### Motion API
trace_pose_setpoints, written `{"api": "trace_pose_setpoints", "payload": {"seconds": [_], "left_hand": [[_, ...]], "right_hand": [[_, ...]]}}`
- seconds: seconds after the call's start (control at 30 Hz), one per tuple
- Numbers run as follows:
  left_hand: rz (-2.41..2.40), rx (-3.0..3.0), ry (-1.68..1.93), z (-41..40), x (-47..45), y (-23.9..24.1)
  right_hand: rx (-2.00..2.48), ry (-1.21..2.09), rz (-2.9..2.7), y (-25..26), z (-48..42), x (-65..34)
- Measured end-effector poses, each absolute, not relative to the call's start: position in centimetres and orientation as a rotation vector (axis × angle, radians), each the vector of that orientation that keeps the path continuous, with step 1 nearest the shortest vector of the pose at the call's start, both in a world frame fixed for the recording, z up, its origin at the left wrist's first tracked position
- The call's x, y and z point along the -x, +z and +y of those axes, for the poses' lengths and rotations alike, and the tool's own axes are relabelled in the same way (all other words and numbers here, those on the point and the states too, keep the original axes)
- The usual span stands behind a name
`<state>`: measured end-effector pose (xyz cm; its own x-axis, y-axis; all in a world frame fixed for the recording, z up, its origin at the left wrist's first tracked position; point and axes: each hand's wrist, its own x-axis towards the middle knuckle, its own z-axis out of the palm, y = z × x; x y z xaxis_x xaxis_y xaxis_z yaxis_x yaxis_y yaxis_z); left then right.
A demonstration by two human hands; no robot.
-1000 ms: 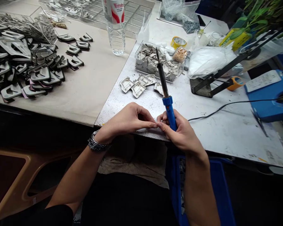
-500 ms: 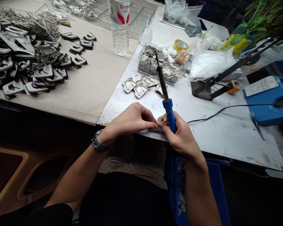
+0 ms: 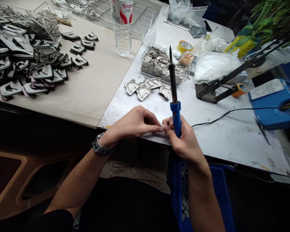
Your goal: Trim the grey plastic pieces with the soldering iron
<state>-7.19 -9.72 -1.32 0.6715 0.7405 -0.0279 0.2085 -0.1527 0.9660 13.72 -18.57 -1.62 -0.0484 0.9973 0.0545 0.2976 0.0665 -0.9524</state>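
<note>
A soldering iron [image 3: 175,111] with a blue handle stands nearly upright in my right hand [image 3: 187,141], its dark tip pointing up and away. My right thumb and forefinger also come together at the table's front edge. Right beside them, my left hand [image 3: 136,123] is closed in a pinch, its fingertips almost meeting the right ones. Whatever the left fingers hold is too small or hidden to name. Beyond my hands, several small grey plates [image 3: 143,92] lie with their hollow sides up. Behind them a clear box [image 3: 165,66] is filled with similar grey pieces.
Many black-and-silver frames [image 3: 42,71] are heaped at the left. A water bottle [image 3: 124,35] stands at the back. To the right are a black metal stand [image 3: 209,91], a blue device [image 3: 273,106] and a black cord [image 3: 222,116]. A blue bin [image 3: 222,193] sits below the table edge.
The soldering iron has swung more upright, its tip moving right and clear of the box of grey pieces. My hands stay almost in place.
</note>
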Motion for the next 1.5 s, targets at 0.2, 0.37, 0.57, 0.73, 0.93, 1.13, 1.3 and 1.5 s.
{"api": "trace_pose_setpoints", "payload": {"seconds": [0.2, 0.37, 0.57, 0.73, 0.93, 1.13, 1.3, 1.5], "left_hand": [[0.781, -1.717, 0.575, -9.8, 7.2, -1.1], [0.793, -1.705, 0.584, -9.9, 7.2, -1.2], [0.799, -1.729, 0.596, -10.0, 7.2, -1.3], [0.799, -1.720, 0.606, -10.1, 7.2, -1.3], [0.787, -1.663, 0.643, -10.4, 7.1, -1.5], [0.807, -1.601, 0.651, -10.4, 7.0, -1.4], [0.825, -1.629, 0.677, -10.7, 7.0, -1.4], [0.882, -1.646, 0.701, -11.0, 6.7, -1.3]], "right_hand": [[1.321, 1.144, -1.348, -2.0, -18.6, -14.2], [1.317, 1.250, -1.317, -1.8, -18.1, -14.8], [1.304, 1.352, -1.269, -1.5, -17.5, -15.0], [1.315, 1.360, -1.244, -1.4, -17.5, -15.0], [1.257, 1.383, -1.155, -1.7, -17.7, -15.0], [1.220, 1.369, -1.122, -1.7, -17.9, -14.9], [1.195, 1.342, -1.162, -1.7, -17.9, -14.9], [1.190, 1.334, -1.151, -1.8, -17.9, -14.8]]}}
